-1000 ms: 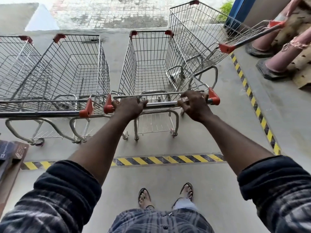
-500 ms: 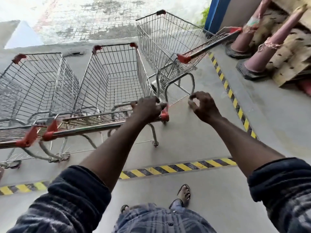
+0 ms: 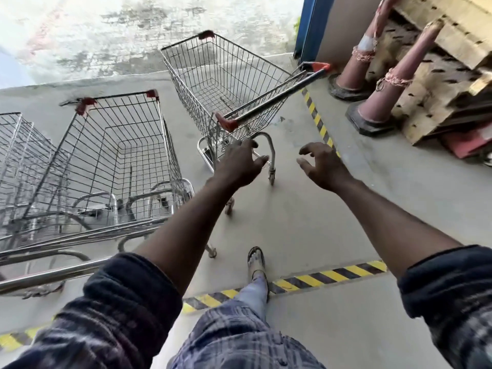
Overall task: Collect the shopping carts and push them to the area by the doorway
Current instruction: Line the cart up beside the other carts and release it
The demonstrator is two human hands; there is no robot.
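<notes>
Left hand [image 3: 239, 163] off parked cart [image 3: 114, 145] since last frame. Both hands, right hand [image 3: 322, 166] included: fingers spread, holding nothing, extended below angled cart [image 3: 221, 75] handle [image 3: 274, 102]. Traffic cones [image 3: 386, 97] at right.

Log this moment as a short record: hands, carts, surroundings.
left hand: open, fingers spread, holding nothing, stretched toward the angled cart
right hand: open, holding nothing
angled cart: empty, apart from the row and askew to it; handle untouched
parked carts: side by side at left, empty
traffic cones: two, at right, beside stacked wooden boards
floor tape: yellow-black stripes
</notes>
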